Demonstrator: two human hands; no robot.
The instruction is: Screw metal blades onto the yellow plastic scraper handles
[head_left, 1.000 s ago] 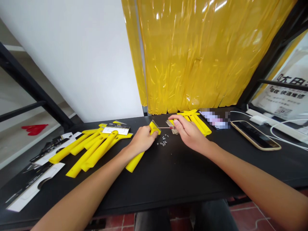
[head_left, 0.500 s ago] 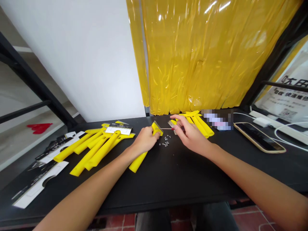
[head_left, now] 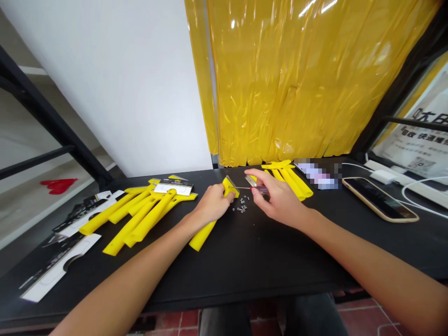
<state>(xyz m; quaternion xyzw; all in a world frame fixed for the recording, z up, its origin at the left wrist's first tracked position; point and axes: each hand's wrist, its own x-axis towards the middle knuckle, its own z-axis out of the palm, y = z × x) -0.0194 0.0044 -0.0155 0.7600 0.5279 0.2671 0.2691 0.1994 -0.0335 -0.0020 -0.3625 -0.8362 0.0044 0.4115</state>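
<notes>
My left hand is closed around a yellow scraper, its head up and its handle slanting down to the left. In my right hand is a thin screwdriver with a reddish handle mostly hidden by the fingers. Its shaft points left, with the tip at the scraper's head; whether it sits in a screw is too small to tell. Small screws and nuts lie scattered between the hands. A flat metal blade lies just behind the screwdriver.
Several yellow scrapers are piled at left beside white-and-black cards. More yellow scrapers lie behind my right hand. A phone, white cables and a power strip occupy the right. A yellow strip curtain hangs behind the black table.
Both hands keep nearly the same places. The fingers of my right hand have shifted slightly on the screwdriver, its index finger still stretched out.
</notes>
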